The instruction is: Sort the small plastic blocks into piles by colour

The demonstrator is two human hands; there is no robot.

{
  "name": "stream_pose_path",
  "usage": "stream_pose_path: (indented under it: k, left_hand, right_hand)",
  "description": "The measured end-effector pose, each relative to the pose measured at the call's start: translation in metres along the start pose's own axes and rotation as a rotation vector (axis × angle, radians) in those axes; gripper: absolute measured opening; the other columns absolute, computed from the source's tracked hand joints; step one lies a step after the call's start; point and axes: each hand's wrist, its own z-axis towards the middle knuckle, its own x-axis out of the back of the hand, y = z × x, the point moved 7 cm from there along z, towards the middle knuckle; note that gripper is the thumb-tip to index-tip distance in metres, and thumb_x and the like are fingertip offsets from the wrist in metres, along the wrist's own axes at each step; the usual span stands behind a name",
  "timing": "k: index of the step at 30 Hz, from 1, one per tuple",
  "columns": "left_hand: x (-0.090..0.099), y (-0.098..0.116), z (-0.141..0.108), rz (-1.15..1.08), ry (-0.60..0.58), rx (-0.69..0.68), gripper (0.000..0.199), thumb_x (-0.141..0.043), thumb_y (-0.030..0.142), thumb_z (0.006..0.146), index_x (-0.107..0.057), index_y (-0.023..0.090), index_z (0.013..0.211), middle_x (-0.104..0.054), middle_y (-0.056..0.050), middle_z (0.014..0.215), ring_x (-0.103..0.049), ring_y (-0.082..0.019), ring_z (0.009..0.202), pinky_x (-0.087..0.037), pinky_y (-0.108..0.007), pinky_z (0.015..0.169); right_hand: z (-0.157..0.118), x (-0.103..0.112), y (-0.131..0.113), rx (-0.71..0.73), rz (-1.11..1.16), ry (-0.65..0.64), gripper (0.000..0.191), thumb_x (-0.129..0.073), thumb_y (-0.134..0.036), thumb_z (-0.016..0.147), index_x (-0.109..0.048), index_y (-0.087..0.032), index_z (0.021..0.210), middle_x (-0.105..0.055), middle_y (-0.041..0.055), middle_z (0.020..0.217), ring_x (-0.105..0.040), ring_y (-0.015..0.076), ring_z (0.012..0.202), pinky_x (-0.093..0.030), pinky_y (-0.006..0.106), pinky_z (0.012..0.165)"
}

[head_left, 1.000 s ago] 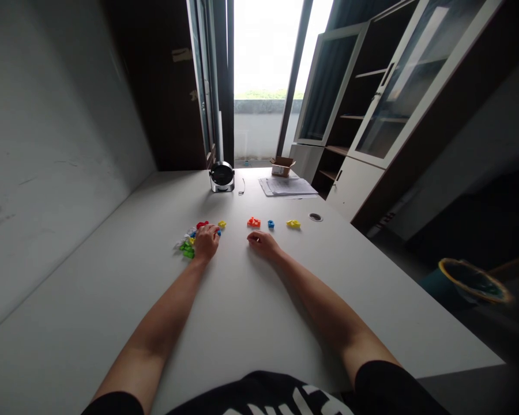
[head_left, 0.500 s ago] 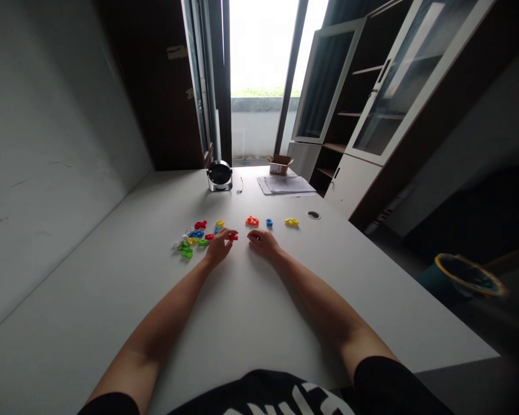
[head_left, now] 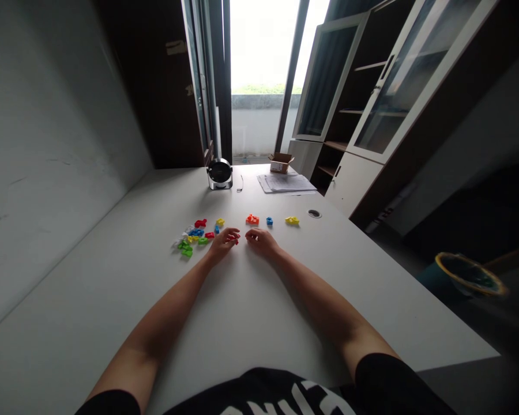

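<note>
My left hand rests on the white table, its fingertips around a small red plastic piece. A loose spread of coloured plastic pieces in green, blue, yellow, red and white lies just left of that hand. My right hand lies with curled fingers close to the left one, holding nothing visible. Beyond it, in a row, sit an orange piece, a blue piece and a yellow piece.
A round black-and-silver desk fan and a thin cable stand at the table's far end. Papers, a small cardboard box and a round grommet lie further right. A wall runs along the left side.
My left hand has moved right, away from the pile, and now closes around the red piece. The right hand has barely moved. The view has shifted only slightly.
</note>
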Motion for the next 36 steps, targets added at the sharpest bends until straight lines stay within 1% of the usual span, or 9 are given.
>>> stream_pose_path:
  k: [4, 8, 11, 14, 17, 23, 26, 30, 36]
  left_hand:
    - [-0.005, 0.001, -0.002, 0.109, -0.035, -0.006, 0.036, -0.057, 0.012, 0.084, -0.063, 0.021, 0.119, -0.066, -0.008, 0.117, -0.067, -0.016, 0.093, -0.056, -0.032, 0.084]
    - [-0.003, 0.0, -0.003, 0.195, 0.001, -0.024, 0.039, -0.058, 0.008, 0.082, -0.061, 0.022, 0.118, -0.063, -0.009, 0.122, -0.067, -0.015, 0.092, -0.057, -0.031, 0.082]
    - [-0.001, -0.002, -0.002, 0.153, 0.026, -0.036, 0.039, -0.06, 0.009, 0.082, -0.058, 0.02, 0.119, -0.065, -0.008, 0.112, -0.066, -0.015, 0.09, -0.056, -0.031, 0.082]
    - [-0.003, -0.001, -0.001, 0.122, 0.003, -0.046, 0.039, -0.061, 0.012, 0.083, -0.056, 0.02, 0.121, -0.067, -0.005, 0.1, -0.065, -0.015, 0.09, -0.055, -0.031, 0.084]
    - [-0.004, 0.002, -0.001, 0.139, -0.009, -0.044, 0.04, -0.062, 0.014, 0.084, -0.056, 0.021, 0.123, -0.068, -0.003, 0.098, -0.065, -0.015, 0.09, -0.054, -0.031, 0.085]
    - [-0.004, 0.002, -0.001, 0.202, -0.033, -0.054, 0.04, -0.06, 0.012, 0.084, -0.059, 0.022, 0.123, -0.068, -0.003, 0.1, -0.066, -0.016, 0.092, -0.056, -0.032, 0.086]
    - [-0.003, 0.001, -0.001, 0.26, -0.018, -0.065, 0.041, -0.06, 0.01, 0.082, -0.062, 0.02, 0.121, -0.068, -0.006, 0.105, -0.066, -0.017, 0.094, -0.057, -0.034, 0.089]
    - [-0.003, 0.001, -0.001, 0.289, -0.015, -0.065, 0.038, -0.06, 0.01, 0.083, -0.064, 0.02, 0.119, -0.068, -0.008, 0.113, -0.068, -0.017, 0.095, -0.059, -0.034, 0.087]
    - [-0.004, 0.002, -0.002, 0.323, -0.03, -0.034, 0.037, -0.06, 0.012, 0.085, -0.061, 0.022, 0.121, -0.071, -0.005, 0.106, -0.069, -0.016, 0.091, -0.06, -0.033, 0.085]
  right_hand:
    - [0.0, -0.006, -0.004, -0.052, 0.055, -0.019, 0.015, -0.061, -0.025, 0.087, -0.075, -0.021, 0.092, -0.073, 0.0019, 0.084, -0.059, 0.0144, 0.071, -0.044, 0.025, 0.067]
    - [0.001, -0.012, 0.003, -0.11, 0.121, -0.036, 0.019, -0.06, -0.029, 0.087, -0.075, -0.02, 0.095, -0.073, 0.0011, 0.081, -0.06, 0.0148, 0.07, -0.043, 0.025, 0.065]
    - [0.002, -0.011, 0.006, -0.108, 0.147, -0.044, 0.021, -0.059, -0.032, 0.087, -0.075, -0.019, 0.094, -0.073, 0.0014, 0.083, -0.061, 0.0147, 0.071, -0.043, 0.024, 0.065]
    - [0.001, -0.01, 0.003, -0.081, 0.176, -0.06, 0.023, -0.06, -0.036, 0.088, -0.075, -0.019, 0.095, -0.073, 0.0017, 0.084, -0.061, 0.0147, 0.072, -0.044, 0.024, 0.066]
    - [-0.001, -0.009, -0.002, -0.047, 0.204, -0.08, 0.025, -0.062, -0.039, 0.089, -0.075, -0.019, 0.097, -0.074, 0.0025, 0.087, -0.062, 0.0149, 0.073, -0.045, 0.025, 0.067]
    - [0.0, -0.013, 0.0, -0.034, 0.151, -0.085, 0.019, -0.067, -0.037, 0.086, -0.074, -0.021, 0.092, -0.073, 0.0012, 0.084, -0.061, 0.0143, 0.072, -0.045, 0.025, 0.067]
    - [0.0, -0.015, 0.002, -0.044, 0.12, -0.087, 0.017, -0.069, -0.036, 0.086, -0.073, -0.02, 0.089, -0.072, 0.0002, 0.081, -0.06, 0.0136, 0.07, -0.045, 0.024, 0.066]
    - [0.0, -0.015, -0.005, 0.011, 0.079, -0.096, 0.013, -0.069, -0.033, 0.086, -0.072, -0.02, 0.089, -0.072, 0.0008, 0.084, -0.06, 0.0135, 0.071, -0.045, 0.024, 0.068]
    - [-0.001, -0.013, -0.012, 0.018, 0.04, -0.082, 0.01, -0.069, -0.028, 0.087, -0.071, -0.02, 0.093, -0.072, 0.0015, 0.085, -0.061, 0.0139, 0.072, -0.047, 0.025, 0.069]
